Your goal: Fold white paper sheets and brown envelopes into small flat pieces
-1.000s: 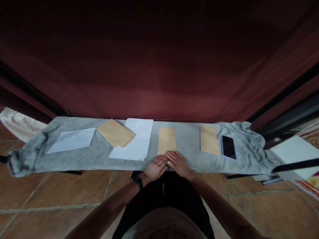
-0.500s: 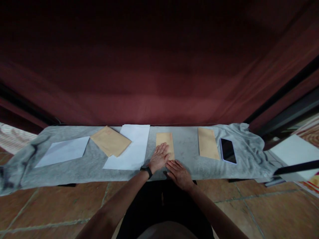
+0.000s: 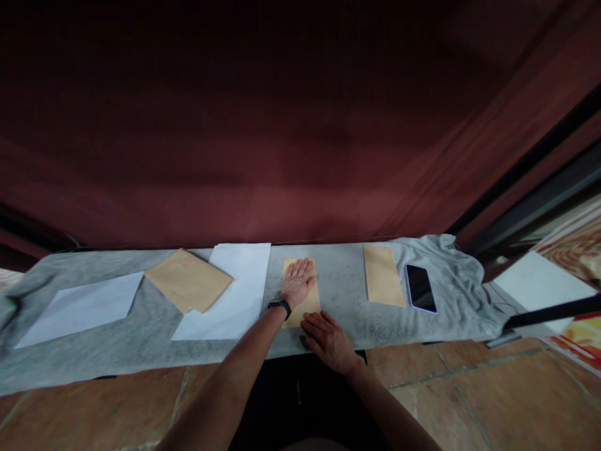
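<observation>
The left hand (image 3: 297, 285) has moved up the tan envelope (image 3: 308, 302) on the counter (image 3: 341, 279), lying flat, while the right hand (image 3: 331, 341) touches its near corner, both unclenched, so it seems pressed steady.

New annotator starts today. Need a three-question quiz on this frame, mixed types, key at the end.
1. True or false: the left hand lies flat on the middle envelope.
2. Which papers does the left envelope overlap?
3. Fill in: just right of the right envelope lies the ____.

Key: 1. True. 2. The white papers beside it on its right. 3. Phone.
</observation>
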Tool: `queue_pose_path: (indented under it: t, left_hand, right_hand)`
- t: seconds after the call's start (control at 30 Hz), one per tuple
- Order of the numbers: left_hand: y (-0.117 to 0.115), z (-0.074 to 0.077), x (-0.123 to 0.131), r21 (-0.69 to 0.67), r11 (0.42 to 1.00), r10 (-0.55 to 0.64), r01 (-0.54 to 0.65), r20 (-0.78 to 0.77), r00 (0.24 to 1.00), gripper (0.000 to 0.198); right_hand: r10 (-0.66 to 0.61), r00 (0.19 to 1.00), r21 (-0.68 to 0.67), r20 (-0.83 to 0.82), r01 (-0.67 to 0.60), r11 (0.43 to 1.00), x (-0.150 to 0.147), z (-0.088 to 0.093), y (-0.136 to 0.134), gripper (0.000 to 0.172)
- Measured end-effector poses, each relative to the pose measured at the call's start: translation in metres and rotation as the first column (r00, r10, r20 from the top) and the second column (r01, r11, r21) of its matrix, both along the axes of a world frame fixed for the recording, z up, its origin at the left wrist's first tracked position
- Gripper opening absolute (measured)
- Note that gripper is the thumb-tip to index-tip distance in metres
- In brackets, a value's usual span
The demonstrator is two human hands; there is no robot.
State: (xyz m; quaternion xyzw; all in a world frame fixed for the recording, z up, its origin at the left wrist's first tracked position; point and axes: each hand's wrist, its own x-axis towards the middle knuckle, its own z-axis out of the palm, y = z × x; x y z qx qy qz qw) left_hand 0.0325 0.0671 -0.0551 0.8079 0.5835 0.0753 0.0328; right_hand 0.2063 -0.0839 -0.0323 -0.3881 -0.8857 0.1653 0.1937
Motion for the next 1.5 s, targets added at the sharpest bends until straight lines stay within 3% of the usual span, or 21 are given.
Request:
queue_pose_path:
  t: [0.27, 0.73, 1.1, 1.5]
  left_hand:
    - [-0.021, -0.002, -0.006, 0.044, 0.984, -0.173, 0.17, 0.077, 0.982, 0.058]
    - [-0.06, 0.01, -0.008, -0.009, 0.974, -0.225, 0.226, 0.067, 0.972, 0.056]
    - [-0.095, 0.014, -0.013, -0.007, 0.949, -0.314, 0.316, 0.09, 0.945, 0.053]
    - [-0.136, 0.016, -0.023, -0.01, 0.91, -0.414, 0.415, 0.064, 0.908, 0.055]
  right_hand:
    - [-0.023, 0.998, 0.033, -0.063, 0.025, 0.999, 0.0, -0.006, -0.001, 0.04]
    - [-0.134, 0.954, 0.104, -0.269, 0.167, 0.98, -0.002, -0.022, -0.004, 0.028]
    - [-0.255, 0.932, 0.066, -0.258, 0.28, 0.958, -0.005, -0.023, -0.004, 0.03]
    - [-0.276, 0.936, 0.093, -0.216, 0.302, 0.949, -0.002, -0.027, -0.005, 0.032]
